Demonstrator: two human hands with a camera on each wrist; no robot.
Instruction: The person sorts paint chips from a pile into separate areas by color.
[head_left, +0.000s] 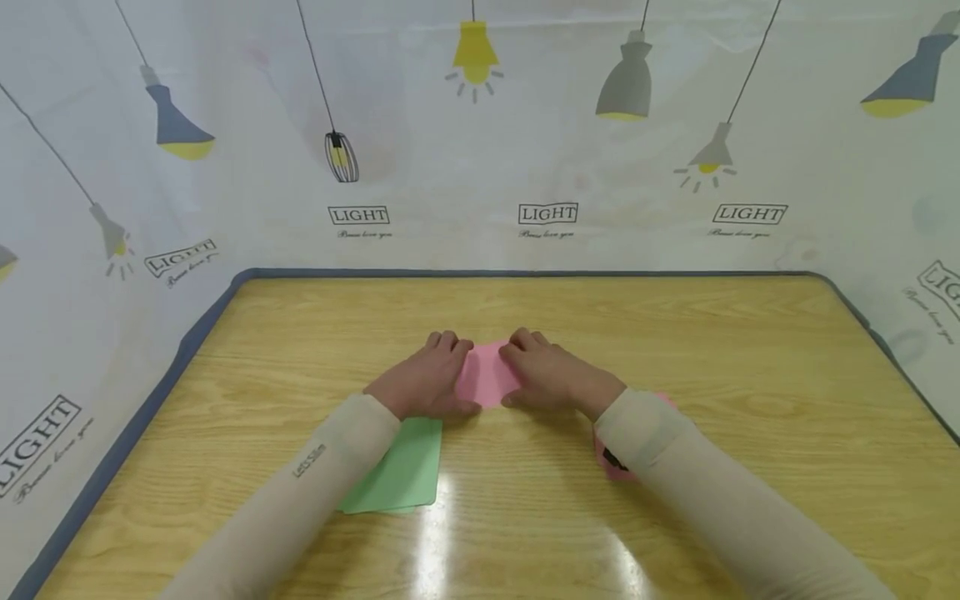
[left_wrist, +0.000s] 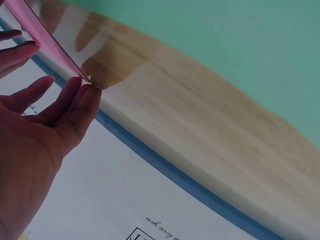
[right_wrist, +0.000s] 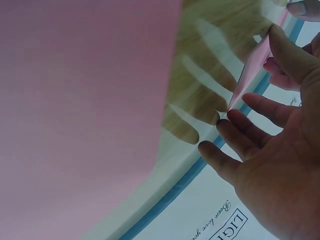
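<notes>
A small pink card (head_left: 489,375) lies on the wooden table between the two hands. At its left end the left hand (head_left: 426,380) grips it, thumb at the near edge and fingers at the far edge. Opposite, the right hand (head_left: 553,377) holds the right end in the same way. In the left wrist view the pink card (left_wrist: 47,40) appears nearly edge-on, with fingertips at its corner. The right wrist view shows the right thumb and fingertips touching the card (right_wrist: 252,65). Fingers cover parts of both ends.
Green cards (head_left: 412,467) lie overlapped under the left forearm, slightly out of line. Beneath the right sleeve is another pink piece (head_left: 604,454) with a black mark, mostly hidden. The table (head_left: 525,304) has a blue edge and stands against a lamp-print wall covering (head_left: 450,150).
</notes>
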